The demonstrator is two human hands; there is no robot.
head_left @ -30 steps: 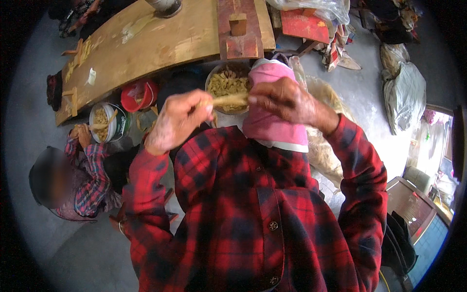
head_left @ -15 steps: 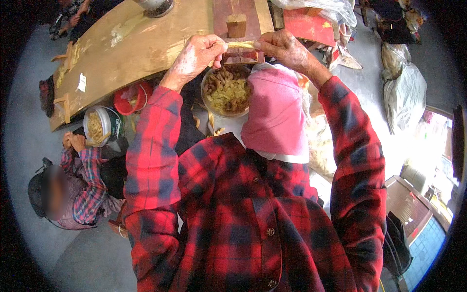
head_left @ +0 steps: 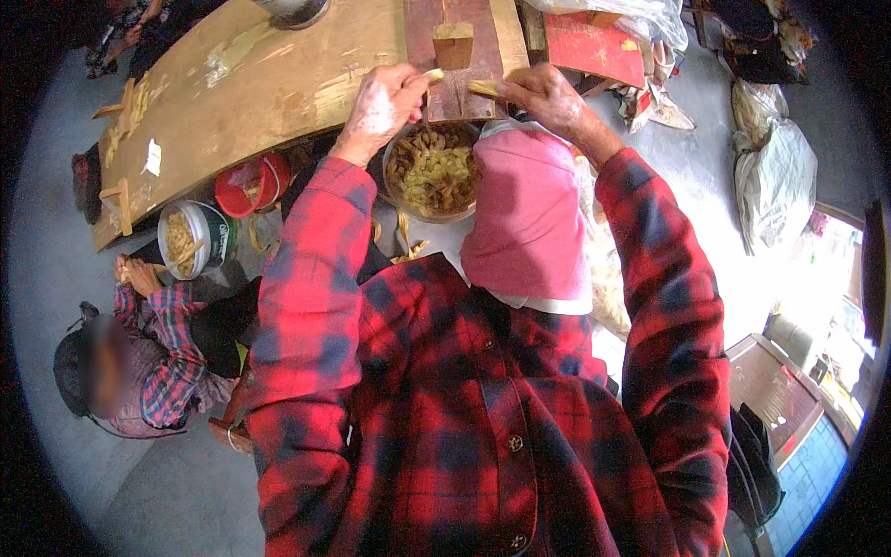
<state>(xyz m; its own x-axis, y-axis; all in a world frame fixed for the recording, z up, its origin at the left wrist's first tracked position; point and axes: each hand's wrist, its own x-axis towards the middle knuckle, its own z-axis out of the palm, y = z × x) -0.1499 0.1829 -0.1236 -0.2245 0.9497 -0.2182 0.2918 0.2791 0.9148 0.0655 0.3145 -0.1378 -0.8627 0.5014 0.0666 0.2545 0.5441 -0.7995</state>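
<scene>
My left hand [head_left: 380, 107] is closed with a short pale yellow piece [head_left: 433, 74] poking out from its fingertips. Opposite it, my right hand [head_left: 551, 98] pinches another pale yellow piece [head_left: 484, 88], its free end pointing left. A gap separates the two pieces. Both hands are raised above the near end of a reddish-brown board [head_left: 469, 110], just short of a wooden block [head_left: 452, 46] fixed on it. Below them is a round bowl [head_left: 432, 219] of yellow and brown strips [head_left: 432, 176]. What exactly the pieces are, I cannot tell.
A pink cloth [head_left: 524, 213] covers my lap. The long wooden table [head_left: 269, 84] extends left. A red bucket [head_left: 275, 186] and a white bucket [head_left: 200, 265] with strips stand beside another seated person [head_left: 158, 362]. Plastic bags [head_left: 775, 190] lie at right.
A single yellow strip stretched between my hands; now each hand has a separate piece. My left hand has shifted slightly right, and both forearms have moved inward a little.
</scene>
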